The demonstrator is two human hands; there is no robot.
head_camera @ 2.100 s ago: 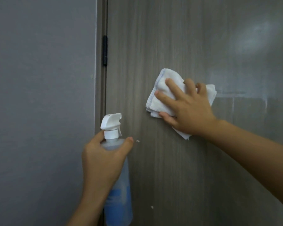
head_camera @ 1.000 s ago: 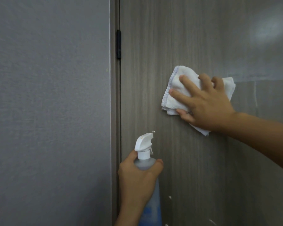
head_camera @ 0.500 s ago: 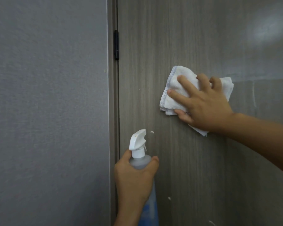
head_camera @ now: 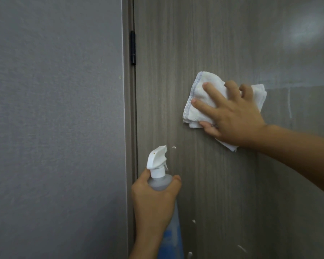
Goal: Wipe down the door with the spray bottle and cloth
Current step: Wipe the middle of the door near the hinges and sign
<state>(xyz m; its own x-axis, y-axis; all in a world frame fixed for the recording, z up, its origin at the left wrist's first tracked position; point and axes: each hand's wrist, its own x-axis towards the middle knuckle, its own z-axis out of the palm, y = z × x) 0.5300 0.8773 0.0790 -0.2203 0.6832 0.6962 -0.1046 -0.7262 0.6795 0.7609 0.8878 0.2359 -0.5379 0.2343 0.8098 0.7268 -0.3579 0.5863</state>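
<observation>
Head view, left to right: a grey wall (head_camera: 54, 128), then the door frame with a black hinge (head_camera: 132, 47), then the wood-grain door (head_camera: 204, 184). Near the door's hinge edge the left hand (head_camera: 154, 204) wraps its grip around the neck of the spray bottle (head_camera: 158, 176), finger off the trigger, while further right the right hand (head_camera: 230, 116), fingers spread, presses the folded white cloth (head_camera: 198, 101) flat on the panel. Wiping seems underway; next, the cloth likely needs sweeping down over the white droplets (head_camera: 174, 147) below.
</observation>
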